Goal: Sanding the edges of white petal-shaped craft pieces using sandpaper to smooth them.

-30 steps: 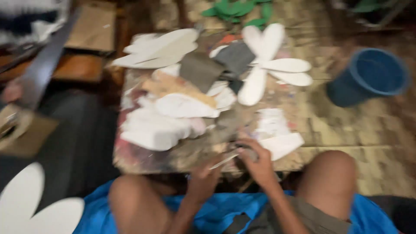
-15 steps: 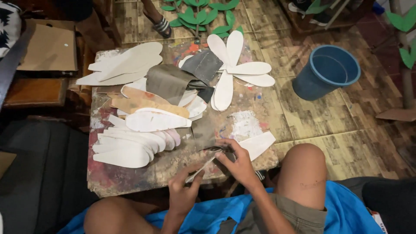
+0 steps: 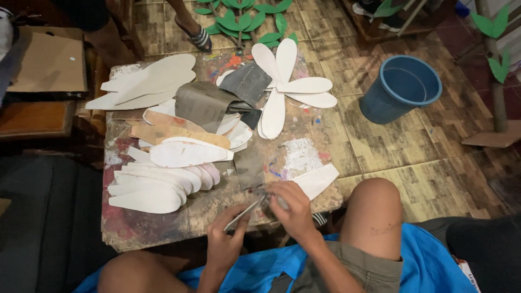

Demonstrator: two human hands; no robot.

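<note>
Head view looks straight down on a low, paint-stained table (image 3: 304, 157) in the middle of the frame, with the person's bare knees at the bottom edge. At lower centre the left hand (image 3: 228, 241) pinches the near end of a thin white petal-shaped cutout (image 3: 245, 210) held edge-on, its fingers closed narrowly on it. The right hand (image 3: 290, 206), just right of it, is curled over the far end of the same piece, pressing a small folded bit of dark sandpaper (image 3: 260, 190) against it; how tightly it grips cannot be told. A wider white cutout (image 3: 317, 179) lies flat on the table just beside the right hand. Left of the hands sits a fanned stack of white petal shapes (image 3: 157, 184). Above them, grey sandpaper sheets (image 3: 203, 103) lie over more cutouts, and a white flower-like spread of petals (image 3: 285, 87) lies at upper centre. A blue bucket (image 3: 401, 89) stands on the floor at upper right
</note>
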